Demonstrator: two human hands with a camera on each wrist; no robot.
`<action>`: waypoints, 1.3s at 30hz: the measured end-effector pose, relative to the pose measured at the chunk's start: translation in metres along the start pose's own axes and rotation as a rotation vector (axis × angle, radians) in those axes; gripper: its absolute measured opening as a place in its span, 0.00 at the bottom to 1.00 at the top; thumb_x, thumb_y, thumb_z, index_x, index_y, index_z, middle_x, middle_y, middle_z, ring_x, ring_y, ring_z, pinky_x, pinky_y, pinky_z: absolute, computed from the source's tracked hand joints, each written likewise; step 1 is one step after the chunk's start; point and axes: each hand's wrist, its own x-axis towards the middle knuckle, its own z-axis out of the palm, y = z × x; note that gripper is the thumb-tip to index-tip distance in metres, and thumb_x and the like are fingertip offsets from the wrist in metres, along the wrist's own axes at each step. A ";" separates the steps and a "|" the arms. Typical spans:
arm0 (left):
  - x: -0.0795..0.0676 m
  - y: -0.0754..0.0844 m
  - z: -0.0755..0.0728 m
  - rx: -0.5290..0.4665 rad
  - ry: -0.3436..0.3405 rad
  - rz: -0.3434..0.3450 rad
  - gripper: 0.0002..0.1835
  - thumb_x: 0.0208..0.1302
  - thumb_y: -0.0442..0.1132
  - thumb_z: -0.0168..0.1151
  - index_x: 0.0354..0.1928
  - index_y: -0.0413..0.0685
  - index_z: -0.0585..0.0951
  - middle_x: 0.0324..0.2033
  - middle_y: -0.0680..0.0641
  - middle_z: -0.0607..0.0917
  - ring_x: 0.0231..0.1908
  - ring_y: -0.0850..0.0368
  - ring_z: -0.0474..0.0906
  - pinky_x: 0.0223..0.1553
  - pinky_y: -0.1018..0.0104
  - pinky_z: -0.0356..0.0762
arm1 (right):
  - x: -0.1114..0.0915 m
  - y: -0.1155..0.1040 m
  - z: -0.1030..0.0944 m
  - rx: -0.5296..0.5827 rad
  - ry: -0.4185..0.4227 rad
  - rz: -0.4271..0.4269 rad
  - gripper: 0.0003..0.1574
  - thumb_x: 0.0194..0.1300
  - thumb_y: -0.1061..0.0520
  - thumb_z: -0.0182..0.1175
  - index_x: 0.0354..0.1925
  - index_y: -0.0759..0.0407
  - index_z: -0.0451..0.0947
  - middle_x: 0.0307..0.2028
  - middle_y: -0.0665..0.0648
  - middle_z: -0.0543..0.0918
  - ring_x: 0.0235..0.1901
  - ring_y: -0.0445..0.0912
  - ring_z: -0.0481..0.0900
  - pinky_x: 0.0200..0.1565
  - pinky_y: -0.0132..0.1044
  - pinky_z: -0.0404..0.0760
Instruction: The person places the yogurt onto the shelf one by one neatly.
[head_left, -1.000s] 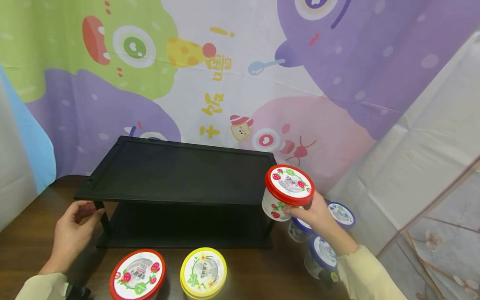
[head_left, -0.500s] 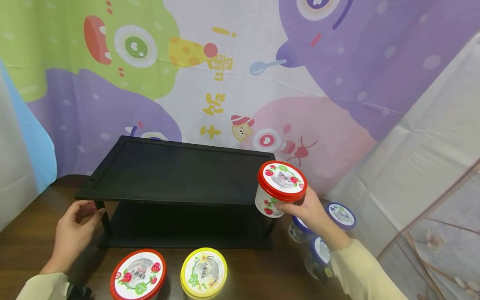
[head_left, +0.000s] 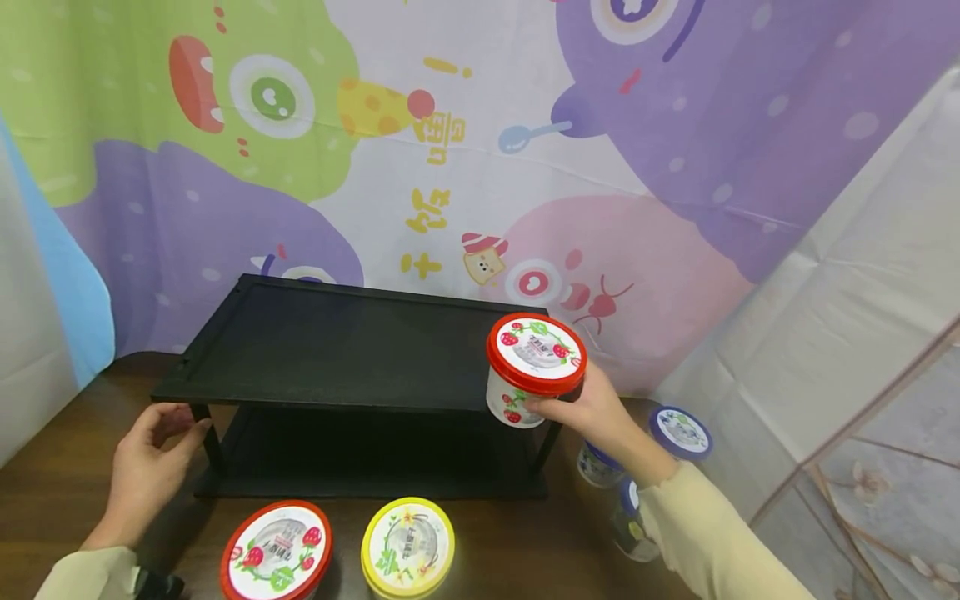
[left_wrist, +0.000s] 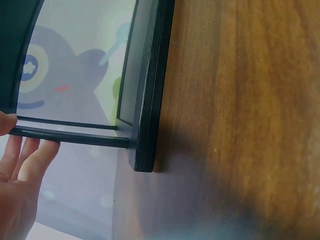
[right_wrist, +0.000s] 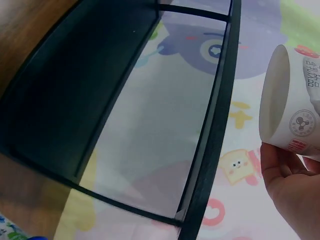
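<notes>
A paper tub with a red lid and strawberry print [head_left: 536, 354] is in my right hand [head_left: 600, 408], raised over the right front part of the black two-tier shelf [head_left: 360, 350]. The thumb lies on the tub's near side, and the right wrist view shows the tub's plain base [right_wrist: 276, 95] above the shelf top. At the shelf's left end, my left hand [head_left: 150, 467] holds the front leg [head_left: 208, 437] just under the top board. In the left wrist view the thumb and fingers [left_wrist: 42, 162] lie on opposite sides of that leg.
In front of the shelf stand another red-lidded tub [head_left: 277, 550] and a yellow-lidded tub [head_left: 408, 546]. Several blue-lidded tubs [head_left: 681, 432] stand right of it, partly behind my right arm. A cartoon-print curtain [head_left: 480, 167] hangs behind the wooden table [head_left: 495, 550].
My right hand has carried the red-lidded tub leftward and slightly up, from the shelf's right edge to over its top. The left hand stays at the leg.
</notes>
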 end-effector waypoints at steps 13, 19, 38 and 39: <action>0.012 -0.059 0.011 0.044 -0.008 0.028 0.17 0.60 0.44 0.63 0.48 0.46 0.74 0.35 0.69 0.74 0.37 0.84 0.69 0.34 0.93 0.67 | 0.012 -0.009 0.014 0.054 -0.046 -0.047 0.40 0.51 0.58 0.67 0.60 0.61 0.62 0.54 0.62 0.74 0.52 0.55 0.73 0.51 0.47 0.79; 0.009 -0.045 0.008 0.014 0.003 0.039 0.15 0.59 0.39 0.64 0.46 0.44 0.74 0.35 0.68 0.74 0.35 0.85 0.69 0.32 0.93 0.65 | 0.017 -0.014 0.020 0.055 -0.068 -0.041 0.40 0.51 0.57 0.67 0.60 0.58 0.61 0.55 0.60 0.73 0.53 0.54 0.72 0.49 0.46 0.80; 0.013 -0.060 0.012 0.049 -0.005 0.030 0.17 0.60 0.45 0.63 0.48 0.47 0.74 0.35 0.70 0.74 0.37 0.85 0.69 0.34 0.93 0.66 | 0.035 -0.020 0.038 0.108 -0.088 -0.052 0.40 0.52 0.58 0.66 0.61 0.58 0.60 0.56 0.60 0.73 0.54 0.53 0.71 0.49 0.45 0.80; 0.012 -0.058 0.011 0.046 -0.005 0.036 0.17 0.60 0.44 0.63 0.48 0.46 0.74 0.35 0.71 0.73 0.37 0.85 0.69 0.34 0.93 0.66 | 0.036 -0.020 0.039 0.107 -0.088 -0.057 0.40 0.52 0.58 0.66 0.61 0.58 0.60 0.56 0.60 0.73 0.54 0.53 0.71 0.49 0.45 0.80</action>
